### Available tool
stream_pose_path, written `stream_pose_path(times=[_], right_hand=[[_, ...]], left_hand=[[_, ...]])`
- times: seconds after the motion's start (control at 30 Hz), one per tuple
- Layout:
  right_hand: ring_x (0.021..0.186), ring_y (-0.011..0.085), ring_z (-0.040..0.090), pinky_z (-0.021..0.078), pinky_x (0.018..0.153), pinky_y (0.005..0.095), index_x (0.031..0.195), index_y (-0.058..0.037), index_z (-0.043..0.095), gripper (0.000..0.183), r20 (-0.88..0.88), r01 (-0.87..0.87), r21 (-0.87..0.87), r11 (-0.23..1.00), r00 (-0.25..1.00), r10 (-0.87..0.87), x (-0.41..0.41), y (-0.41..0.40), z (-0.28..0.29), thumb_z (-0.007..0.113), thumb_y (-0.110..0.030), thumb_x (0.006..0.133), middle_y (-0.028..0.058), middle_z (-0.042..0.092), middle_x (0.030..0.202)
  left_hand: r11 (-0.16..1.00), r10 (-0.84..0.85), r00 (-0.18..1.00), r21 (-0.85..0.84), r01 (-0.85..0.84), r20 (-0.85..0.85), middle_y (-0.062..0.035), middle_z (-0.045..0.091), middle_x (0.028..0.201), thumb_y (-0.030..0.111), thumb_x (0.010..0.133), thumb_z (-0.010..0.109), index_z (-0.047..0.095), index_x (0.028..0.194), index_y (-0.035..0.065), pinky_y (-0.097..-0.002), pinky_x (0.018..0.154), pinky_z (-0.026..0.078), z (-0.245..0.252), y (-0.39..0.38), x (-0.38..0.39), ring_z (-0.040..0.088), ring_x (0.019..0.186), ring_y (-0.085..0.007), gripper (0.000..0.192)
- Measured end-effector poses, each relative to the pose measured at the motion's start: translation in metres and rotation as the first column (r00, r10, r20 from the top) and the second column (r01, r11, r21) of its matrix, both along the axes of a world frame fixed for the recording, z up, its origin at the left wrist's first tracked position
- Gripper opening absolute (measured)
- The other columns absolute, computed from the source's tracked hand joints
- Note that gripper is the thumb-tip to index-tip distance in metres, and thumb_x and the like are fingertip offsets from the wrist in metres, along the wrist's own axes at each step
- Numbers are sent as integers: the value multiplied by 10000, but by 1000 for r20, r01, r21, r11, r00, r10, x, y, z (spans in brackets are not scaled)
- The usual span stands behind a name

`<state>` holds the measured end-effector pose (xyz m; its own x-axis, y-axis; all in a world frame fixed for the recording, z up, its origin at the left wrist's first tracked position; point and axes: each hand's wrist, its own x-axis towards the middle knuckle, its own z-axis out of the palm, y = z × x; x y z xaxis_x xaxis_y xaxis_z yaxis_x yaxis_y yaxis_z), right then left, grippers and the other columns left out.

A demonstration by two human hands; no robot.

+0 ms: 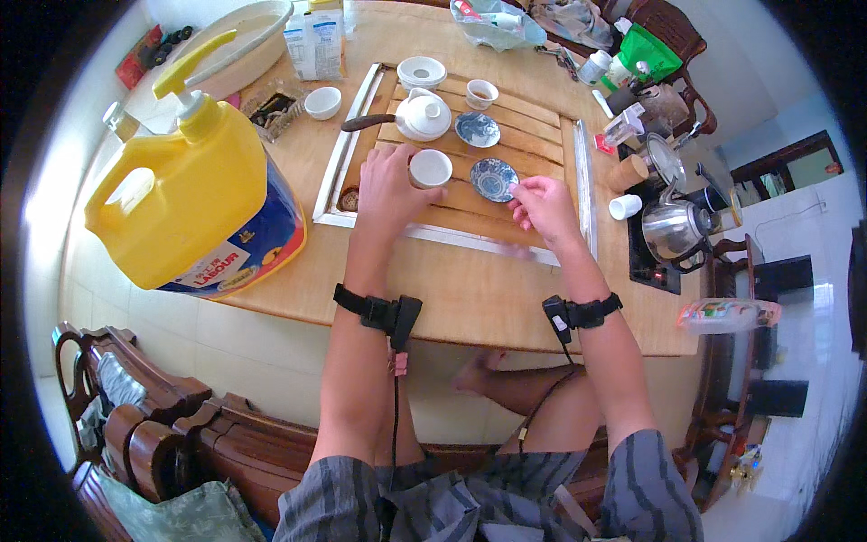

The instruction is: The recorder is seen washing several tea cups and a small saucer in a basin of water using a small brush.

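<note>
My left hand (393, 186) is closed around the left side of a small white cup (431, 169) over the slatted wooden tea tray (460, 227). Between the thumb and fingers of my right hand (542, 206) is the edge of a blue-and-white patterned saucer (493, 180). A second such saucer (477, 129) lies just behind it. Further back stand a white side-handled teapot (423, 116), a white strainer on a holder (421, 73) and a white cup with brown liquid (481, 94). Another white cup (323, 103) sits left of the tray.
A big yellow pump jug (196, 196) stands at left, near a large basin (230, 57). At right are a white cup on its side (625, 207), a steel kettle (674, 227) and a black hotplate (653, 274). A plastic bag (498, 27) lies at the back.
</note>
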<state>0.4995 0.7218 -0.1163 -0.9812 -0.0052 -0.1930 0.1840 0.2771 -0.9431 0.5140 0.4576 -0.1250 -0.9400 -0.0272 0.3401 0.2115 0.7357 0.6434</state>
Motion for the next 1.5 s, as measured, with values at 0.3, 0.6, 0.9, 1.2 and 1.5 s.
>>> stream_pose_path(times=[0.3, 0.6, 0.9, 1.2, 1.5], right_hand=[[553, 109, 622, 469, 436, 245, 997, 61, 633, 154, -42, 5, 88, 996, 999, -1, -14, -5, 14, 666, -66, 917, 104, 699, 748], [533, 107, 637, 489, 441, 262, 927, 40, 623, 93, -207, -84, 255, 963, 968, 139, -23, -46, 41, 659, -42, 900, 98, 702, 712], [644, 306, 693, 544, 561, 391, 920, -35, 598, 99, -628, 131, 716, 685, 551, 550, -23, -76, 57, 675, -81, 879, 160, 687, 726], [675, 267, 733, 572, 593, 370, 946, -49, 575, 126, -747, 161, 554, 817, 528, 403, -10, -77, 47, 693, -73, 912, 144, 708, 751], [813, 237, 762, 589, 677, 338, 1042, 4, 594, 105, -800, 61, 366, 929, 529, 281, 8, -69, 27, 653, -10, 956, 153, 746, 901]], left_hand=[[997, -26, 1000, 74, 27, -15, -120, 687, 1098, 270, 587, 939, 707, 1111, 74, -447, 990, 467, -3, 4, 1, 611, 1114, -317, 606], [988, -37, 999, 150, 35, 7, -123, 685, 1152, 254, 551, 957, 690, 1153, 62, -439, 1001, 468, -13, -13, 9, 583, 1136, -346, 685], [949, 129, 990, 298, -105, -61, -138, 738, 972, 141, 811, 780, 712, 1144, 3, -365, 743, 565, -27, -28, 7, 685, 800, -245, 367], [862, 135, 961, 507, 5, -240, -102, 742, 857, 211, 873, 789, 749, 1069, 19, -313, 661, 535, -4, 1, -1, 643, 708, -157, 277], [845, 217, 908, 535, 9, -358, -96, 733, 811, 53, 777, 791, 779, 941, 56, -322, 611, 507, 17, 16, 9, 653, 665, -187, 164]])
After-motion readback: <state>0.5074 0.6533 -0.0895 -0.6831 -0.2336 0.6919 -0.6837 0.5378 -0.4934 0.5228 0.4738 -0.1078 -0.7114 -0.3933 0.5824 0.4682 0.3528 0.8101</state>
